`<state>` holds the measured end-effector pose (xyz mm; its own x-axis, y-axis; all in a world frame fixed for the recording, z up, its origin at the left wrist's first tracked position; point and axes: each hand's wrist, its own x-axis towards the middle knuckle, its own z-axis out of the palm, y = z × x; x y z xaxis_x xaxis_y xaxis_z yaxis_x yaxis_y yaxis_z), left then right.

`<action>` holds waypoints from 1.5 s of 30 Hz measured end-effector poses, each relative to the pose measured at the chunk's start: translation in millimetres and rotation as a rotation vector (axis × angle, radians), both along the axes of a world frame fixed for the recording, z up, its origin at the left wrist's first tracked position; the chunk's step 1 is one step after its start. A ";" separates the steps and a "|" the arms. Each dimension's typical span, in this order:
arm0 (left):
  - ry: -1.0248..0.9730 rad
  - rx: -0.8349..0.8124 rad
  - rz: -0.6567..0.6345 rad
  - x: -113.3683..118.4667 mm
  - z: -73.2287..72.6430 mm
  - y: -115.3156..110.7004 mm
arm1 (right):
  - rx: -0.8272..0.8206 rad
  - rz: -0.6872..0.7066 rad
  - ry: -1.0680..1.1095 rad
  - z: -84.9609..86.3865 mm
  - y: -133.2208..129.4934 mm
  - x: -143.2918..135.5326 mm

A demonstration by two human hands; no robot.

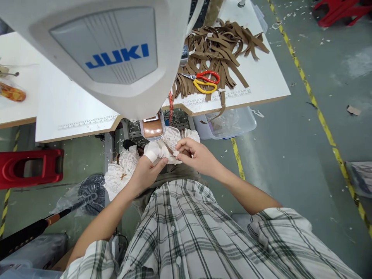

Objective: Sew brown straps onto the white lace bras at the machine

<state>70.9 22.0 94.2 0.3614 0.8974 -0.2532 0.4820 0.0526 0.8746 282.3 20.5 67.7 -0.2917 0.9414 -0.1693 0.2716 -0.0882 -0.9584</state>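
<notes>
White lace fabric (173, 135) lies across my lap, just below the head of a sewing machine (101, 50) marked JUKI. A smooth white part of it (155, 150) is gripped by my left hand (148, 170), with the thumb on top. My right hand (197, 155) is closed in a pinch at the fabric's right side, thumb and forefinger together at its edge. Between the hands a thin brownish strip (168, 149) shows, partly covered. More lace fabric with a small brown bow (123, 176) hangs to the left of my left hand.
Brown fabric strips (215, 50) are heaped on the white table (271, 77), with red-and-yellow-handled snips (205, 82) on them. Below stands a clear plastic bin (247, 122). A red stool (31, 168) is at the left, another (340, 11) at the far right.
</notes>
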 end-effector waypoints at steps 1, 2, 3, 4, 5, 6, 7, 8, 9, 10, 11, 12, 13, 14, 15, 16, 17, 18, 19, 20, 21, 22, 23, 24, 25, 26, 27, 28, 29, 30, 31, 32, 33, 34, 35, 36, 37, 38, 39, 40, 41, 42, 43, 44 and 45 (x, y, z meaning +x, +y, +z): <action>0.007 -0.003 -0.004 0.4 1.2 0.0 | 0.030 0.014 -0.037 2.8 -1.1 -0.1; 0.010 -0.004 -0.006 1.1 2.4 -0.2 | 0.053 0.032 -0.076 5.7 -2.0 -0.5; 0.012 -0.002 -0.005 2.0 3.6 -0.7 | 0.075 0.051 -0.117 8.5 -2.7 -1.2; 0.015 0.002 -0.004 2.9 5.0 -1.2 | 0.097 0.070 -0.152 10.9 -3.0 -1.9; 0.022 0.009 -0.003 3.9 6.5 -1.7 | 0.121 0.088 -0.181 12.8 -3.1 -2.5; 0.034 0.014 -0.006 4.8 8.0 -2.2 | 0.151 0.104 -0.205 14.1 -3.0 -3.0; 0.050 0.018 -0.010 5.5 9.7 -2.6 | 0.186 0.118 -0.228 15.0 -2.6 -3.3; 0.067 0.019 -0.010 6.2 11.4 -2.8 | 0.223 0.132 -0.248 15.4 -2.2 -3.2; 0.081 0.017 -0.009 6.8 13.0 -3.1 | 0.255 0.150 -0.267 15.5 -1.7 -2.9; 0.093 0.013 -0.007 7.5 14.5 -3.4 | 0.282 0.166 -0.285 15.4 -1.4 -2.5; 0.099 0.011 -0.002 8.3 15.7 -3.8 | 0.302 0.180 -0.299 15.3 -1.2 -2.1; 0.101 0.013 0.003 9.1 16.7 -4.2 | 0.316 0.194 -0.308 15.2 -1.2 -1.6; 0.102 0.017 0.009 10.1 17.2 -4.6 | 0.326 0.205 -0.316 15.1 -1.3 -1.3; 0.103 0.021 0.012 11.1 17.3 -5.0 | 0.333 0.215 -0.322 15.3 -1.6 -1.1; 0.106 0.027 0.018 12.2 17.1 -5.2 | 0.338 0.223 -0.327 15.6 -1.9 -1.0; 0.108 0.035 0.025 13.1 16.6 -5.1 | 0.342 0.226 -0.333 16.1 -2.1 -0.9; 0.109 0.039 0.031 13.8 15.9 -4.8 | 0.342 0.229 -0.339 16.9 -2.0 -0.7; 0.107 0.041 0.035 14.4 15.0 -4.1 | 0.336 0.229 -0.343 17.9 -1.4 -0.2; 0.099 0.040 0.040 14.7 14.2 -3.1 | 0.323 0.226 -0.340 19.0 -0.3 0.5; 0.089 0.035 0.044 14.8 13.6 -2.0 | 0.300 0.223 -0.328 20.1 1.4 1.6; 0.078 0.025 0.048 14.7 13.2 -0.8 | 0.272 0.223 -0.312 21.1 3.6 3.0; 0.069 0.010 0.050 14.5 13.1 0.3 | 0.244 0.228 -0.293 22.0 6.2 4.6; 0.063 -0.004 0.053 14.4 13.5 1.3 | 0.222 0.237 -0.272 22.6 8.9 6.1; 0.058 -0.011 0.058 14.3 14.2 2.2 | 0.211 0.248 -0.252 22.9 11.5 7.4; 0.054 -0.013 0.063 14.3 15.2 2.9 | 0.208 0.255 -0.231 22.8 13.8 8.5; 0.051 -0.011 0.066 14.5 16.6 3.6 | 0.202 0.256 -0.206 22.3 15.6 9.1; 0.050 -0.011 0.068 14.8 18.0 4.3 | 0.179 0.248 -0.172 21.6 16.9 9.3; 0.050 -0.017 0.068 15.1 19.5 5.2 | 0.133 0.232 -0.128 20.7 17.6 9.1; 0.048 -0.028 0.067 15.5 21.0 6.2 | 0.069 0.215 -0.078 19.8 18.0 8.7; 0.045 -0.043 0.064 15.9 22.2 7.3 | -0.005 0.196 -0.025 18.7 18.1 8.1; 0.036 -0.062 0.062 16.2 23.1 8.5 | -0.081 0.179 0.028 17.7 18.1 7.4; 0.023 -0.079 0.061 16.4 23.6 9.7 | -0.149 0.167 0.078 16.8 18.0 6.8; 0.007 -0.094 0.062 16.6 23.8 10.8 | -0.205 0.160 0.126 16.0 17.9 6.3; -0.009 -0.105 0.065 16.6 23.6 11.8 | -0.249 0.158 0.169 15.2 17.8 5.9; -0.024 -0.111 0.070 16.7 23.1 12.5 | -0.280 0.156 0.205 14.6 17.6 5.6; -0.035 -0.112 0.078 16.9 22.4 12.9 | -0.296 0.156 0.235 14.1 17.3 5.4; -0.042 -0.108 0.092 17.3 21.6 13.1 | -0.297 0.152 0.252 13.8 16.8 5.2; -0.047 -0.102 0.111 17.9 20.7 13.0 | -0.288 0.143 0.256 13.8 16.1 5.0; -0.053 -0.103 0.127 18.9 20.0 12.8 | -0.272 0.130 0.247 14.2 15.2 4.6; -0.061 -0.108 0.147 20.1 19.4 12.5 | -0.249 0.113 0.225 14.9 14.2 4.1; -0.072 -0.118 0.166 21.4 19.1 12.1 | -0.221 0.098 0.194 16.1 13.2 3.4; -0.085 -0.135 0.185 22.5 19.0 11.6 | -0.186 0.087 0.156 17.5 12.1 2.5; -0.101 -0.153 0.205 23.0 19.1 11.1 | -0.146 0.079 0.116 19.3 11.3 1.6; -0.118 -0.168 0.225 22.4 19.3 10.3 | -0.106 0.076 0.082 21.2 10.9 0.9; -0.132 -0.178 0.238 20.3 19.1 9.2 | -0.080 0.084 0.063 23.4 11.1 0.4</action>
